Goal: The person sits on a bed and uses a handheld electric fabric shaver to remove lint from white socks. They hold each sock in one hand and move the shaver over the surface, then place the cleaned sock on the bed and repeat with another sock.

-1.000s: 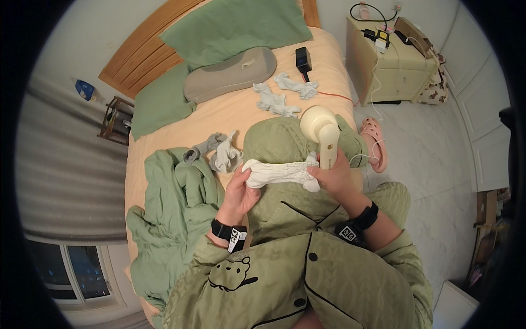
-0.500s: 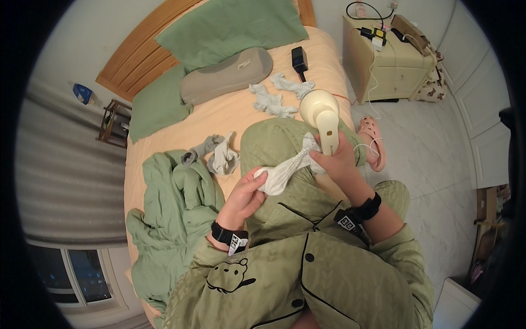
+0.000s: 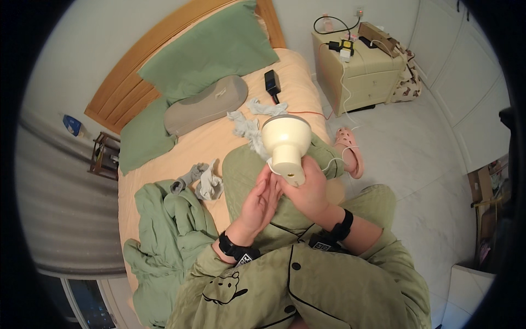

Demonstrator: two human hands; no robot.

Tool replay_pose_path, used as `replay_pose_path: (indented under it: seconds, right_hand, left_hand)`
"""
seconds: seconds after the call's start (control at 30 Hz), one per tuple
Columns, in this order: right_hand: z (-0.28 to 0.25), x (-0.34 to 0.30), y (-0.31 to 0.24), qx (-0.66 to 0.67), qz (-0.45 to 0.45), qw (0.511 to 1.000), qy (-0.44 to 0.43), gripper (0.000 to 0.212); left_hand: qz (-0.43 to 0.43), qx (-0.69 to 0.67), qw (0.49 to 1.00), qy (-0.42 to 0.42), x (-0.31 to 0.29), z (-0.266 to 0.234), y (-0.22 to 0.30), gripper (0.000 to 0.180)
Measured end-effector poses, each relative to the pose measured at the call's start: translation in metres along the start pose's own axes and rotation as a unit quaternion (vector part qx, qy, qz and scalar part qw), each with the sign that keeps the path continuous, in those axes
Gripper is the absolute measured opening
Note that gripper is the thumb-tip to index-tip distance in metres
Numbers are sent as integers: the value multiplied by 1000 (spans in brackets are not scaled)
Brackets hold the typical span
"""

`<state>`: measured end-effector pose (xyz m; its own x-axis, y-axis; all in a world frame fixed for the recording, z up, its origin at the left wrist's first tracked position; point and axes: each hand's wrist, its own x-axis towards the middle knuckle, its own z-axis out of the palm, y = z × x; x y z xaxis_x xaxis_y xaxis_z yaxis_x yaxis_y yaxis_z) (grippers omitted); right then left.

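Observation:
A cream fabric shaver with a wide round head is tilted up in front of my lap, its rim turned away from me. Around its handle my right hand is closed. My left hand presses in against the handle and the right hand, fingers together. A sliver of white sock shows at its fingertips; the rest is hidden behind the hands and shaver. Beyond the shaver, light grey socks lie crumpled on the bed. Farther left are a dark grey sock and a whitish sock.
Green pillows and a grey-brown cushion lie by the headboard, near a black device. A green quilt is bunched at left. Right of the bed stand a cream nightstand and a foot in a pink clog.
The fabric shaver has come left and tipped up, its head now facing away. My hands have come together, and the white sock stretched between them is now mostly hidden. The view has shifted.

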<state>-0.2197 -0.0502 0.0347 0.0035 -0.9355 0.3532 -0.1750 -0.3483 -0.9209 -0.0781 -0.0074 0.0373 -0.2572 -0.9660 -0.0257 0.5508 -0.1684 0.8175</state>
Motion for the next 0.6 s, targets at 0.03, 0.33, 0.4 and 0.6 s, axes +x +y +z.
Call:
replay_pose_path:
  seconds: [0.03,0.33,0.4,0.6]
  right_hand:
    - [-2,0,2,18,22,1000,8,36]
    - [-6,5,18,-45,-98,994,3,27]
    - [-9,11,22,-48,-86,995,33,26]
    - [-24,41,3,-93,-246,964,46,26]
  left_hand:
    - [-2,20,1000,-11,2,2,-1,61]
    - [24,581,811,66,59,8,16,25]
    - [34,407,908,93,73,13,31,22]
    - [90,-104,984,114,107,35,38,16]
